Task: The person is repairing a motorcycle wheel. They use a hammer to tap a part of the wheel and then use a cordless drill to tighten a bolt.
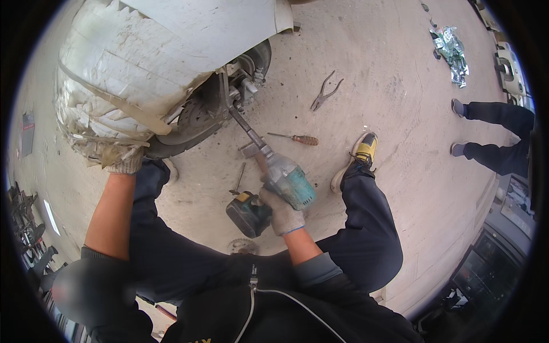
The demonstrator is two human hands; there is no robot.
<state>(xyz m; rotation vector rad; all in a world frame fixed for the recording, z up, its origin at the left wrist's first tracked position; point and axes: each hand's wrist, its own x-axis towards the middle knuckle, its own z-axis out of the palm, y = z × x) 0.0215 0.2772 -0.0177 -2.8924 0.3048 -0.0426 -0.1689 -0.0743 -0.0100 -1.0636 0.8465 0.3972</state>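
In my right hand (280, 212), which wears a knitted glove, is the grip of a teal and grey cordless impact wrench (294, 182) with a black battery. A long extension bar (245, 123) runs from its nose to the hub area beside the brake disc (191, 117). My left hand (127, 162), also gloved, is at the lower edge of a cracked, dirty white bumper (128, 63) with tape strips across it. The fingers of that hand are mostly hidden there. Between my feet, a thin metal tool (238, 178) lies near the battery.
A screwdriver (303, 139) and open pliers (326, 92) lie on the concrete floor. Crumpled foil (452, 54) is at the far right. Another person's legs (494, 134) stand at the right. Dark metal parts (28, 228) line the left edge; a dark cabinet (486, 274) stands lower right.
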